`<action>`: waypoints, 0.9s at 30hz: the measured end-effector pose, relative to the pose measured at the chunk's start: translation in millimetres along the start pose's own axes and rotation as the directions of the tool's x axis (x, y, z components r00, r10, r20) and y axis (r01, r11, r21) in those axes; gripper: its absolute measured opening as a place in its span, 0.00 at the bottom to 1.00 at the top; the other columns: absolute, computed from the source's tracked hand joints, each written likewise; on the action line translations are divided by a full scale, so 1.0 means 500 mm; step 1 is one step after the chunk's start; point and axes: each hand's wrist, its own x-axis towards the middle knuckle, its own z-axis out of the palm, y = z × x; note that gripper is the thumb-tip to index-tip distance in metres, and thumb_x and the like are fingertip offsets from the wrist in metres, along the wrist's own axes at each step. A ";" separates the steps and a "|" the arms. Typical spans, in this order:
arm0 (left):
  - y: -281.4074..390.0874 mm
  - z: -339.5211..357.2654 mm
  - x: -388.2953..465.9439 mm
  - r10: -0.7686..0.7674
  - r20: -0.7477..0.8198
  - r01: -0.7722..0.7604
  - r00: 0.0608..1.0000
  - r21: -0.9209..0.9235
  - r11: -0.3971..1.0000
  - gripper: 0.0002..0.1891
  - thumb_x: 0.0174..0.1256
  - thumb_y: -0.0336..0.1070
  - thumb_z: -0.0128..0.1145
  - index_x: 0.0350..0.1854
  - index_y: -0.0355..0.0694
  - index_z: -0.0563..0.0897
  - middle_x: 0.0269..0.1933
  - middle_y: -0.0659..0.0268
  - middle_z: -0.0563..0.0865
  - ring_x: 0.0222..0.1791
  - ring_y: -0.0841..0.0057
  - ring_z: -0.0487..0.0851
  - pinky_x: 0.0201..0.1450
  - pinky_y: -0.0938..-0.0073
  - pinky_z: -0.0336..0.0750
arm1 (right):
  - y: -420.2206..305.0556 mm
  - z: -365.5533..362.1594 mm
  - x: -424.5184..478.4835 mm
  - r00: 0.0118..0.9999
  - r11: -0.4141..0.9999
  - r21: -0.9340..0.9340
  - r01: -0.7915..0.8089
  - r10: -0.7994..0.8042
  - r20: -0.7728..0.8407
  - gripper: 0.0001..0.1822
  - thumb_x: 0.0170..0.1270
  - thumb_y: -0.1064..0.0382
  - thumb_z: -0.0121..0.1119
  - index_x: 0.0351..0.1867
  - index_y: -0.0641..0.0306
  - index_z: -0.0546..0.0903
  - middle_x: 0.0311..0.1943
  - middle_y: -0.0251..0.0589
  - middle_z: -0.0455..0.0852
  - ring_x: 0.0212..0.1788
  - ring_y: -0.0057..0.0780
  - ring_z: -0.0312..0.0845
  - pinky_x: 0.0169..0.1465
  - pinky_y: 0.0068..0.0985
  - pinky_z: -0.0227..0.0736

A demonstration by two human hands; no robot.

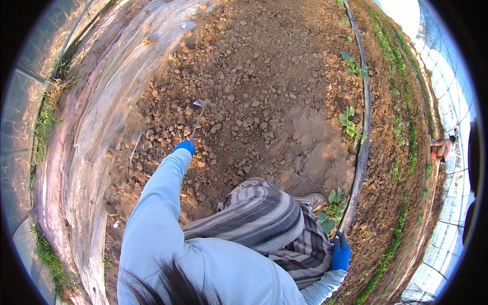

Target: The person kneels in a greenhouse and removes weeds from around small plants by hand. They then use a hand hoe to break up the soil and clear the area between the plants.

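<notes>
My left hand [185, 146], in a blue glove, grips the handle of a small hand hoe [199, 122]. The hoe's pale metal blade [198, 103] touches the loose, cloddy soil [228, 114]. At the lower right, my right hand [341, 253], also gloved in blue, is beside my knee at a dark irrigation hose [362, 152]. Its fingers are bent by the hose, and whether they close on it or on something small cannot be made out. A leafy plant [331, 213] grows just beyond that hand. My striped trousers [263, 213] show that I am crouching.
Whitish plastic sheeting [110, 99] covers the ground on the left. Small plants [350, 124] line the hose. Farther right run green rows [411, 145], and another person [440, 148] is bent over there. Greenhouse film walls [450, 213] curve along both sides.
</notes>
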 end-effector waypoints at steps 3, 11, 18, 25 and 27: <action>0.148 -0.025 -0.057 0.045 0.084 -0.027 0.995 -0.201 0.979 0.28 0.64 0.59 0.36 0.48 0.38 0.75 0.48 0.49 0.78 0.48 0.51 0.76 0.52 0.57 0.69 | 0.024 -0.042 -0.029 0.995 0.999 0.030 -0.011 0.014 -0.103 0.16 0.64 0.64 0.48 0.53 0.61 0.74 0.27 0.33 0.80 0.23 0.16 0.70 0.27 0.17 0.68; 0.051 -0.025 -0.042 -0.011 0.127 0.111 0.992 -0.810 0.575 0.24 0.67 0.50 0.43 0.55 0.35 0.70 0.34 0.58 0.79 0.23 0.73 0.75 0.25 0.72 0.70 | -0.005 -0.054 0.000 0.983 0.979 -0.153 0.133 -0.150 -0.106 0.17 0.61 0.61 0.50 0.51 0.63 0.73 0.32 0.56 0.81 0.30 0.37 0.81 0.35 0.30 0.73; -0.026 0.128 -0.020 0.159 -0.056 -0.168 0.986 -0.347 0.923 0.24 0.57 0.49 0.54 0.49 0.35 0.71 0.44 0.48 0.80 0.43 0.55 0.79 0.43 0.60 0.72 | 0.039 -0.043 -0.034 0.975 0.961 -0.269 0.072 -0.124 -0.184 0.17 0.62 0.60 0.48 0.51 0.59 0.74 0.34 0.53 0.79 0.37 0.45 0.75 0.41 0.34 0.70; -0.028 0.125 -0.137 0.026 0.157 0.063 0.987 -0.534 0.843 0.17 0.60 0.44 0.51 0.46 0.38 0.72 0.33 0.54 0.81 0.32 0.63 0.81 0.33 0.64 0.74 | 0.024 -0.048 -0.062 0.962 0.932 -0.350 0.089 -0.172 -0.213 0.17 0.61 0.57 0.48 0.50 0.57 0.74 0.38 0.57 0.79 0.42 0.52 0.75 0.45 0.39 0.71; 0.015 0.078 -0.264 0.054 0.286 0.151 0.957 -0.645 0.749 0.15 0.61 0.43 0.50 0.45 0.40 0.72 0.29 0.57 0.80 0.28 0.68 0.81 0.29 0.67 0.74 | 0.044 -0.063 -0.088 0.937 0.924 -0.371 0.093 -0.207 -0.280 0.17 0.61 0.57 0.48 0.50 0.58 0.74 0.38 0.57 0.79 0.42 0.52 0.75 0.45 0.39 0.70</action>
